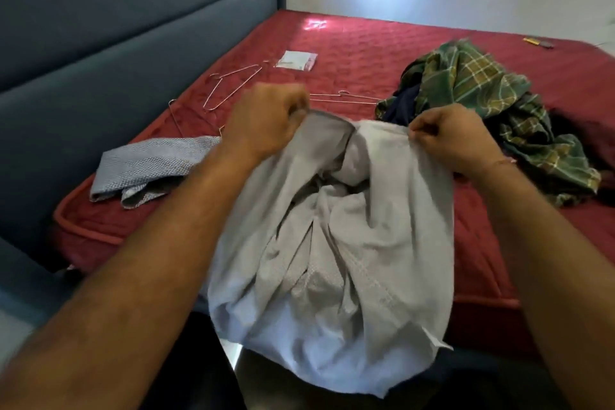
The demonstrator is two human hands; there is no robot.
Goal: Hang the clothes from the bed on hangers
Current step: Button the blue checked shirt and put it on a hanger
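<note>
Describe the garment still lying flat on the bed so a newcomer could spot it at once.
On the red mattress, look to the near corner by the blue headboard. The patterned blue-grey garment lies there alone, left of the left hand, unlike the heaped green plaid pile.

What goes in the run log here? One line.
stage: opening garment | left hand: grips grey shirt | right hand: pinches it | wire hangers: on bed

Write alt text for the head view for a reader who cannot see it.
Two bare hands, the left hand and right hand, grip the top edge of a pale grey shirt held up over a red quilted bed. Thin wire hangers, a blue-white patterned garment and a green plaid shirt lie on the bed.
</note>
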